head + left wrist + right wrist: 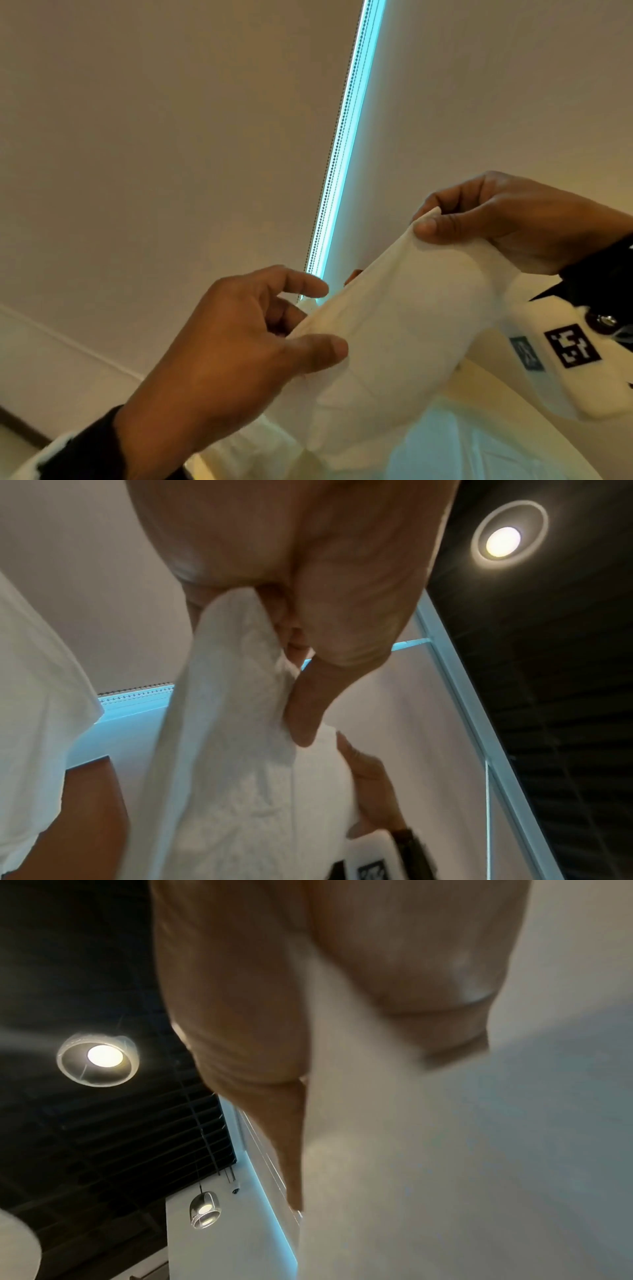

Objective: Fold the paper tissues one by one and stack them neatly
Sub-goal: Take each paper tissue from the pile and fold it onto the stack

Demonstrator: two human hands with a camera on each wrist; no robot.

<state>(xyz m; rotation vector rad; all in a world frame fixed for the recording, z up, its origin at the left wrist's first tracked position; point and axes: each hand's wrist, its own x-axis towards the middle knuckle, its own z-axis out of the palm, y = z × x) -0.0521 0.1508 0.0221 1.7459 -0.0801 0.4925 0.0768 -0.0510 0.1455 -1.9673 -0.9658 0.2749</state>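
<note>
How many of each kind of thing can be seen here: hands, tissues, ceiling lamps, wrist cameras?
Hands: 2, the left hand and the right hand, both pinching the tissue
Tissues: 1, a white tissue held in the air
Ceiling lamps: 2, a round lamp and a pendant lamp
Wrist cameras: 1 in view, a white wrist camera
Total: 6

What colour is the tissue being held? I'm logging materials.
White, plain and unprinted: the tissue, pinched by the left hand and right hand, shows best in the head view.
</note>
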